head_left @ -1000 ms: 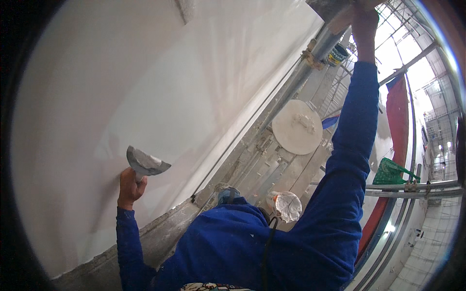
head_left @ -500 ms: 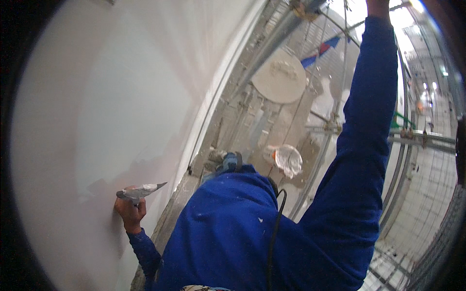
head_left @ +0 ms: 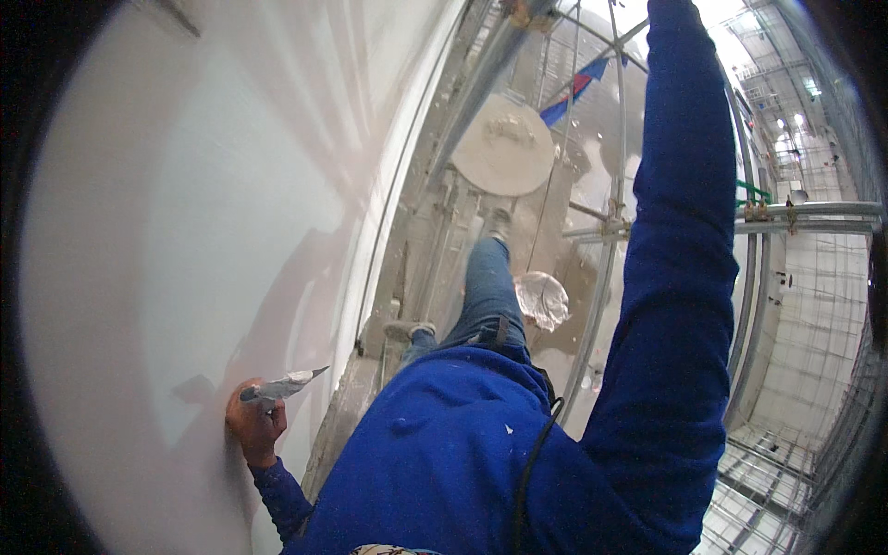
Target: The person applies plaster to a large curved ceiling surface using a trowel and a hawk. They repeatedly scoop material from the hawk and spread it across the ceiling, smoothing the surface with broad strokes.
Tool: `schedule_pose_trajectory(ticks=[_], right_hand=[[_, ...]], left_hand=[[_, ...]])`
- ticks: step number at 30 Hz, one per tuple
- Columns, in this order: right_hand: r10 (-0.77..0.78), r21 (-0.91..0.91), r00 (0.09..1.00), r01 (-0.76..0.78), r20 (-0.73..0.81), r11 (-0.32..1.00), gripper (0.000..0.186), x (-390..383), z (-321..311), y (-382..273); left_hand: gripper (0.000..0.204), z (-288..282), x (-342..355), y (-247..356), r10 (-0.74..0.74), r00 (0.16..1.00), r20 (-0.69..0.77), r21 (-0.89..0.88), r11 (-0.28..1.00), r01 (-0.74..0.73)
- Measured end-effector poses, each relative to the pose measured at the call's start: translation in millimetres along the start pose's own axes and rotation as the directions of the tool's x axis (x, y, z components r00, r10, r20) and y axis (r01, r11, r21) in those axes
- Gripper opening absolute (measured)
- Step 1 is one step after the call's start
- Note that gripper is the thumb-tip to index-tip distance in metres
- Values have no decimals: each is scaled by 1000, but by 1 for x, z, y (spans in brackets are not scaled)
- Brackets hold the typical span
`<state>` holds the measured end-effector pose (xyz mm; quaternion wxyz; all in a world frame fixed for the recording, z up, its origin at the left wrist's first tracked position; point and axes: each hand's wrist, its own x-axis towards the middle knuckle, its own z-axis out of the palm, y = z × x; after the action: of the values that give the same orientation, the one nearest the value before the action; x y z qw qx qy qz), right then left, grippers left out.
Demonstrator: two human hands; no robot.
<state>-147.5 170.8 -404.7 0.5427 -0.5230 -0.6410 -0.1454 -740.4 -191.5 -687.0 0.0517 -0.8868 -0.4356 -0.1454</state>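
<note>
My left hand [head_left: 252,424] is closed around a putty knife [head_left: 285,386] smeared with white paste, close beside the pale wall [head_left: 231,185]. The tool's dark pointed end sticks out to the right; I cannot tell whether it touches the wall. Stretched far up at the right is my right arm [head_left: 684,213] in a blue sleeve. Its hand lies beyond the top edge of the picture, so what it holds or touches is hidden.
A bucket [head_left: 543,301] with whitish contents stands by my forward leg [head_left: 490,277]. Farther ahead lies a round, paste-covered disc [head_left: 504,145] on the splattered boards. Scaffold tubes [head_left: 610,287] run along the right, with a crossing rail [head_left: 814,217] and mesh beyond.
One of my legs has stepped forward past the bucket. My right hand has slipped out of view at the top. The left hand keeps the putty knife, now slightly lower.
</note>
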Motion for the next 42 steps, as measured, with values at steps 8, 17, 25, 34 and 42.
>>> schedule_pose_trajectory(ticks=[8,17,25,34,42], right_hand=[[34,250,999,-37,18,967,51,0,-8,24],[42,535,996,-76,76,841,41,-28,-45,-16],[231,681,800,-595,554,428,36,-134,31,-51],[106,785,929,-356,353,506,33,-109,110,-187],[6,732,954,-235,301,639,64,-159,103,-250]], left_hand=[[21,13,-8,20,-228,973,-26,121,966,230],[18,33,-27,47,-723,676,-143,-246,688,683],[32,13,6,54,-553,795,-250,91,804,588],[36,20,46,182,-853,487,-188,-359,521,774],[41,17,10,229,-931,320,-178,-424,366,828]])
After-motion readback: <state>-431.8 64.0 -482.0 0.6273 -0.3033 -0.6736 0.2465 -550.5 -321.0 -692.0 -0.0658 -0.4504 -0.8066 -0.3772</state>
